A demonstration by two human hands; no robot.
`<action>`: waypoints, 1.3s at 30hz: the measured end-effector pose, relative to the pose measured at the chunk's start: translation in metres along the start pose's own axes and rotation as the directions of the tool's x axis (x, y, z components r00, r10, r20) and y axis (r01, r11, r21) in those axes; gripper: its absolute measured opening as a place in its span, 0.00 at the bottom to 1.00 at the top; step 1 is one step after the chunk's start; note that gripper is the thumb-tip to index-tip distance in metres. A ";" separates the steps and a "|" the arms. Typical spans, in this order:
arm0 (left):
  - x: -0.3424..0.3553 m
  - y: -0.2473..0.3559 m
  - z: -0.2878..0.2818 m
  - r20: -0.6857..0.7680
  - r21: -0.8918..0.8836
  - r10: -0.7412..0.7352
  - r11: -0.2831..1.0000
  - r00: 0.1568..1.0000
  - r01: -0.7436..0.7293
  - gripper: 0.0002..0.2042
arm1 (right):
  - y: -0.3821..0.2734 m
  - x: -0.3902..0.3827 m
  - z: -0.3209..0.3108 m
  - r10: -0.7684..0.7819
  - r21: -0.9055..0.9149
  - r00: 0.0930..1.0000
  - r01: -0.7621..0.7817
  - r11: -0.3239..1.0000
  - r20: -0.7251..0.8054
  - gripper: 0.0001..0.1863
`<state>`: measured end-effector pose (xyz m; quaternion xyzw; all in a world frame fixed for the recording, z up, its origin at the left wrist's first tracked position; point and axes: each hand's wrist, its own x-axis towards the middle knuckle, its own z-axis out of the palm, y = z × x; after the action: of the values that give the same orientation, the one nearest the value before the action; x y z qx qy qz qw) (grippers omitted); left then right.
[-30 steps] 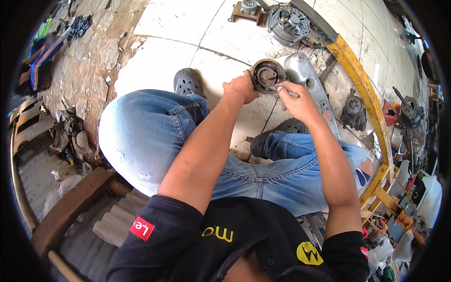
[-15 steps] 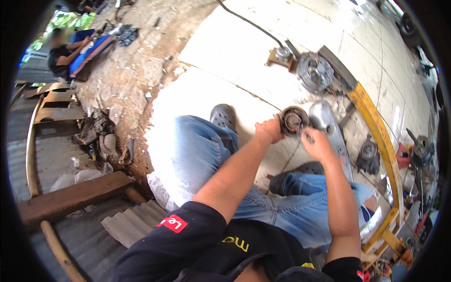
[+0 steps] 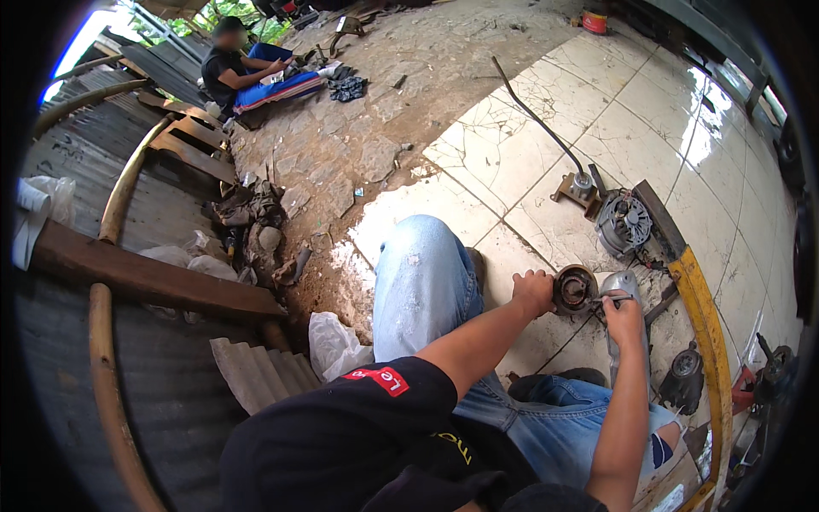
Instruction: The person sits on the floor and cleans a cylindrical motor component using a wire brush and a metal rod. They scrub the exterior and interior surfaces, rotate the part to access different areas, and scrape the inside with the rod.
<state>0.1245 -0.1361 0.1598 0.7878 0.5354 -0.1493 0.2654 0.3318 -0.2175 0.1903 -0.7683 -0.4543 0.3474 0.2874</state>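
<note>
My left hand (image 3: 535, 293) is closed on the rim of a round, dark metal housing (image 3: 575, 288) with a reddish-brown coil-like ring inside. It tilts so its opening faces me. At its right side my right hand (image 3: 624, 318) pinches a thin dark rod-like tool (image 3: 616, 298), pointing toward the housing; its exact kind is unclear. Beneath that hand lies a long grey metal casing (image 3: 621, 282). Just beyond sits a round finned alternator-like part (image 3: 624, 224) on the tiles.
A yellow metal bar (image 3: 704, 316) curves along my right, with a dark round part (image 3: 685, 365) beside it. A long rod (image 3: 537, 115) rises from a rusty bracket (image 3: 577, 194). White plastic bags (image 3: 334, 343) lie left of my knee. Another person (image 3: 229, 72) sits far left.
The view has swung left, so the work appears farther right and lower. My right hand has drawn slightly away from the housing, and the thin tool in it now shows.
</note>
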 end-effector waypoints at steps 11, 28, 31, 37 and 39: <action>0.003 0.015 0.007 -0.028 0.077 -0.026 0.997 0.999 0.028 0.18 | 0.012 0.011 -0.013 0.033 -0.168 0.989 -0.057 0.984 -0.141 0.13; 0.016 0.047 -0.009 0.208 0.342 -0.186 0.933 0.960 0.107 0.18 | 0.037 -0.004 -0.003 0.020 0.263 0.997 -0.001 0.965 -0.071 0.11; 0.035 0.041 0.015 0.176 0.276 -0.170 0.954 0.970 0.117 0.18 | 0.048 -0.004 -0.010 0.017 0.270 0.990 0.022 0.963 -0.142 0.11; 0.031 0.028 0.017 0.124 0.004 -0.220 0.975 0.967 0.221 0.21 | 0.035 -0.002 -0.008 0.037 0.133 0.992 -0.020 0.991 -0.122 0.11; 0.014 0.027 0.000 0.095 0.073 -0.070 0.995 0.993 0.063 0.21 | 0.040 0.004 -0.011 0.032 0.150 0.982 -0.004 0.989 -0.188 0.11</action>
<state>0.1547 -0.1332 0.1589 0.7703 0.5420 -0.2150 0.2583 0.3619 -0.2323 0.1658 -0.7784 -0.3907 0.3082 0.3827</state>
